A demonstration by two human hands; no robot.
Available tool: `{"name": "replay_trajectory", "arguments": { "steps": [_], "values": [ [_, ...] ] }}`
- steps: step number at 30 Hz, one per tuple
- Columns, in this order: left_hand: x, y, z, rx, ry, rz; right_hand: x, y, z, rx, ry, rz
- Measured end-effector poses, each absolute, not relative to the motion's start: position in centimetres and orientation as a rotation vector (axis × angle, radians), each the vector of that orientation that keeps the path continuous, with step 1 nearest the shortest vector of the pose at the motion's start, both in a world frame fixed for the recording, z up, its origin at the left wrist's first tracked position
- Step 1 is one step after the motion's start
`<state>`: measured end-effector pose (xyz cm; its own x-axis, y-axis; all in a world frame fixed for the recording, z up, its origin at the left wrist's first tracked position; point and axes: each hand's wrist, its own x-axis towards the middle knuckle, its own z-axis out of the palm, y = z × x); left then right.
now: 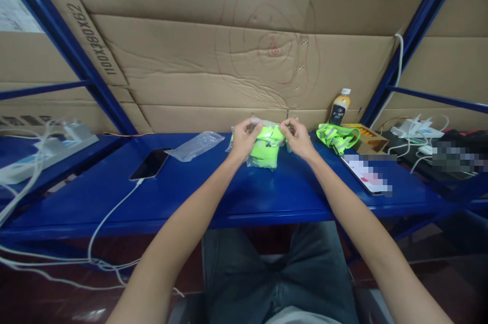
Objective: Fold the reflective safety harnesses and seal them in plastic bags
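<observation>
A folded neon-green fabric item [266,152] sits inside a clear plastic bag at the middle of the blue table. My left hand [245,140] pinches the bag's upper left side. On the other side, my right hand [297,137] grips the upper right edge of the same bag, thumb against fingers. A flat clear plastic bag [198,146] lies to the left of my left hand. Beyond my right hand rests a loose bundle of neon-green straps [337,138] with grey stripes.
A black phone [150,164] on a white cable lies at left. At right are a bottle [339,108], a cardboard box [366,140] and a device with a lit screen [364,174]. Power strips [49,156] with cables and blue shelf posts [72,54] flank the table [274,197].
</observation>
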<state>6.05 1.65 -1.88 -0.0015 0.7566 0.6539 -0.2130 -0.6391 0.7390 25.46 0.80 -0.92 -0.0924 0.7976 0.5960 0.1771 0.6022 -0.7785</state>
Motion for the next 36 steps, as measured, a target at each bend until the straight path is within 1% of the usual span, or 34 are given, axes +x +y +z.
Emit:
{"name": "replay_trajectory", "arguments": {
  "steps": [5,9,11,17,19,22,25,27,29,30,32,36],
  "values": [
    [6.0,1.9,-2.0,1.552,0.595,1.765,25.8,0.5,-0.7,-0.813,-1.647,0.676],
    [6.0,1.8,-2.0,1.514,0.633,1.808,26.1,0.1,-0.3,-0.773,-1.673,0.500],
    [6.1,1.8,-2.0,1.489,0.646,1.823,25.9,0.0,-0.2,-0.764,-1.703,0.493],
    [6.1,2.5,-2.3,1.342,0.644,1.862,24.4,-0.5,-1.2,-0.882,-1.614,0.992],
    [5.9,3.1,-2.5,1.318,0.712,1.842,24.2,-0.3,-1.5,-0.933,-1.605,1.015],
    [5.1,4.0,-2.4,1.507,1.098,1.782,25.3,0.9,-1.3,-0.996,-1.423,0.851],
    [3.4,4.5,-2.1,1.736,1.455,1.702,28.7,2.4,-0.4,-1.044,-1.221,0.591],
    [2.1,4.7,-2.0,1.817,1.578,1.673,31.5,3.1,0.1,-1.175,-1.131,0.186],
    [0.9,4.8,-2.3,1.896,1.723,1.602,33.7,3.4,-0.1,-1.455,-1.223,-0.081],
    [0.4,4.8,-2.5,1.934,1.792,1.544,34.5,3.5,-0.3,-1.595,-1.302,-0.129],
    [-0.1,4.9,-3.2,2.016,1.887,1.390,35.0,3.6,-1.2,-1.781,-1.430,-0.120],
    [0.2,5.0,-4.8,2.211,1.893,1.073,33.8,3.5,-2.8,-1.902,-1.539,-0.100]
  ]
}}
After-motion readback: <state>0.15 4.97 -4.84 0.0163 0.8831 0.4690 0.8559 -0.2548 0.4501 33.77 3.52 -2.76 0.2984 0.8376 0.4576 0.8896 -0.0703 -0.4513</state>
